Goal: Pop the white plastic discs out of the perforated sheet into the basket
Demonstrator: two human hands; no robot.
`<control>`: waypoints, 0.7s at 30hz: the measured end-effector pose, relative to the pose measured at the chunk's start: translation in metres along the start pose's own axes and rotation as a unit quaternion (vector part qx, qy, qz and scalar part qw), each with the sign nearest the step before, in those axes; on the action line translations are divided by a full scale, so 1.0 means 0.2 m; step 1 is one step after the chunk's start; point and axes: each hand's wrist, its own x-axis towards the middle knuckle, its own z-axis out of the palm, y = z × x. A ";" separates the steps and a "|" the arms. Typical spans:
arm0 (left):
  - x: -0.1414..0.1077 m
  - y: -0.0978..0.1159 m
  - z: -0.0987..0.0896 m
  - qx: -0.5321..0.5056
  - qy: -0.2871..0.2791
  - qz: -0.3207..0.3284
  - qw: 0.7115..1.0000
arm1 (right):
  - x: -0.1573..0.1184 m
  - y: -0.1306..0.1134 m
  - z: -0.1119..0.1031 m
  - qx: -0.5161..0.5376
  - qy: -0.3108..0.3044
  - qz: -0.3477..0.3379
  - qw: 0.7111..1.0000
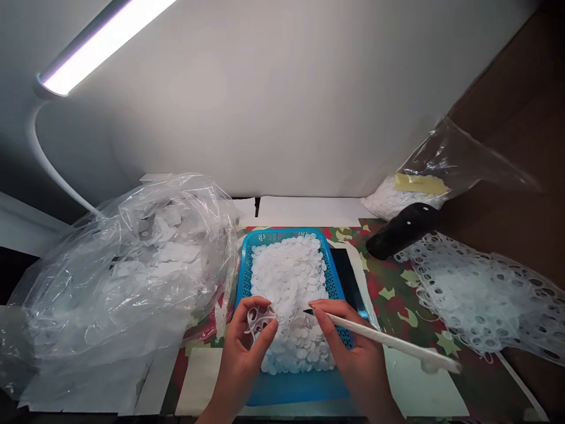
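Note:
A blue plastic basket heaped with small white discs stands in front of me. Over its lower left part, my left hand pinches a small white piece of perforated sheet between thumb and fingers. My right hand grips a white-handled pen-like tool like a pencil, its dark pointed tip toward the left, above the discs. The tip and the perforated piece are apart. The tool's far end extends to the right and looks blurred.
A large clear plastic bag with white scraps fills the left side. To the right lie a black cylindrical object, perforated white sheets and a clear bag of white pieces. A lit lamp hangs upper left. Camouflage-patterned cloth covers the table.

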 end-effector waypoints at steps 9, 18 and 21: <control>-0.03 -0.02 -0.01 0.105 -0.079 0.122 0.984 | 0.02 0.07 0.07 0.282 -0.118 0.215 0.928; -0.02 0.06 -0.22 0.405 0.016 0.243 0.881 | 0.03 0.08 0.02 0.288 -0.035 0.216 0.933; -0.03 0.10 -0.26 0.359 0.080 0.228 0.902 | 0.03 0.07 -0.01 0.312 -0.052 0.217 0.923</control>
